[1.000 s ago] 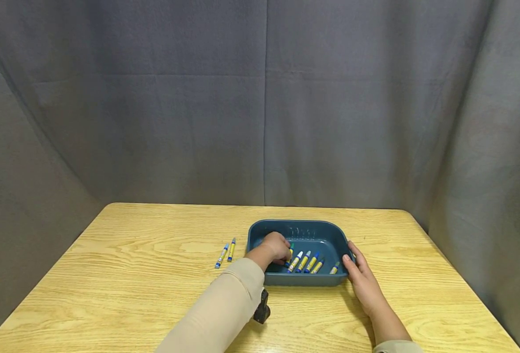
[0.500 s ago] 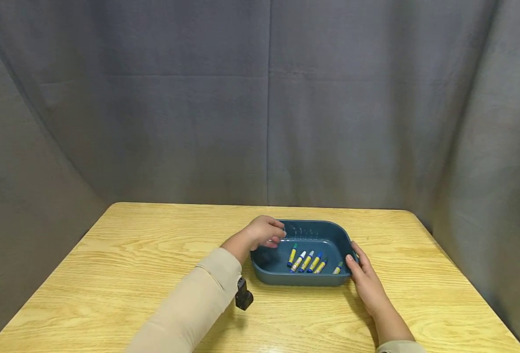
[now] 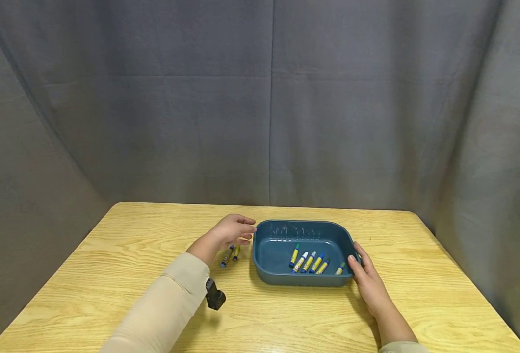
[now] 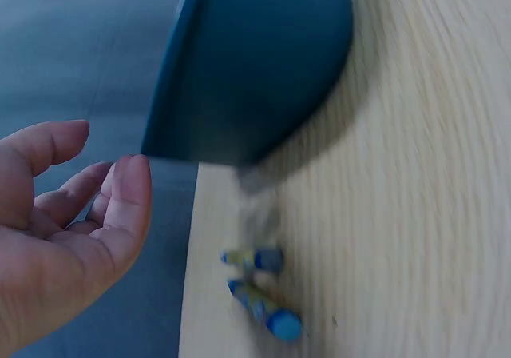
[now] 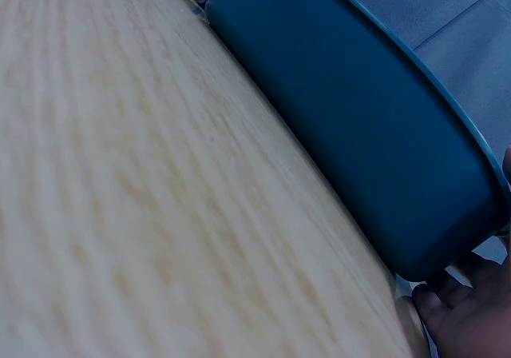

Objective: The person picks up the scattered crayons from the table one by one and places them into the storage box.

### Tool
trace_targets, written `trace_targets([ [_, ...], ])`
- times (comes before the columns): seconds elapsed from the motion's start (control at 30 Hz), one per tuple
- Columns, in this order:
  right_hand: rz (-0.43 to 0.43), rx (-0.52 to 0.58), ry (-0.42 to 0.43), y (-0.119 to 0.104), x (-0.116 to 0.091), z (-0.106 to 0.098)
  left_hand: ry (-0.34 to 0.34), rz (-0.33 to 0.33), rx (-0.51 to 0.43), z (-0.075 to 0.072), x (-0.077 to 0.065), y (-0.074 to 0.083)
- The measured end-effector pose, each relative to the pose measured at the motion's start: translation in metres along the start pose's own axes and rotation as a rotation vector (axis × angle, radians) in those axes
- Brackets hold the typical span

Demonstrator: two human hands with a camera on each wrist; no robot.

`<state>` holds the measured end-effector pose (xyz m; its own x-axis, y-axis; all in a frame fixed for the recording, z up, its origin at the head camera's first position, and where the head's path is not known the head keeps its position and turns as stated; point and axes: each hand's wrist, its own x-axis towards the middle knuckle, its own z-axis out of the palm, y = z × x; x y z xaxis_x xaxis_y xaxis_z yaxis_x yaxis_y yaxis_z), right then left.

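Observation:
A dark teal plastic bin (image 3: 303,280) holds several crayons, with yellow wrappers and blue bands, lying on its floor; a green-tipped crayon (image 3: 294,256) is the leftmost. My right hand (image 3: 370,284) grips the bin's right end, thumb at the rim and fingers along the outer wall. Just off the bin's left rim, my left hand (image 3: 230,230) hovers with loosely bent fingers and nothing in them. Two more crayons lie on the table below it, a light-blue-ended crayon (image 4: 267,310) and a second crayon (image 4: 259,259) beside it.
The bin stands on a light wood-grain table (image 3: 110,274) with rounded far corners. Grey curtains (image 3: 189,122) hang behind and along both sides. A small black device (image 3: 215,295) is strapped at my left wrist, below the beige sleeve (image 3: 163,299).
My left hand has come up out of the bin and moved left past its rim, leaving the green-tipped crayon inside. The right hand keeps its grip on the bin.

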<state>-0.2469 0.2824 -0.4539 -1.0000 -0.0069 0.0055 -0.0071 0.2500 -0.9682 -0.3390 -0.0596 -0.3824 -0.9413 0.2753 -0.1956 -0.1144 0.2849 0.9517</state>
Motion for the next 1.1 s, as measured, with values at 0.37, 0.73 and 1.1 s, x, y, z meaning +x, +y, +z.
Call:
trace_targets([
  [0.37, -0.002, -0.004, -0.007, 0.002, 0.001, -0.001, 0.046, -0.051, 0.000, -0.027, -0.012, -0.029],
  [0.73, 0.003, -0.001, -0.006, 0.003, 0.002, 0.000, 0.079, -0.077, 0.023, -0.035, -0.020, -0.050],
  [1.1, -0.003, -0.002, -0.007, 0.003, 0.002, 0.000, 0.136, -0.111, 0.175, -0.031, -0.025, -0.059],
])
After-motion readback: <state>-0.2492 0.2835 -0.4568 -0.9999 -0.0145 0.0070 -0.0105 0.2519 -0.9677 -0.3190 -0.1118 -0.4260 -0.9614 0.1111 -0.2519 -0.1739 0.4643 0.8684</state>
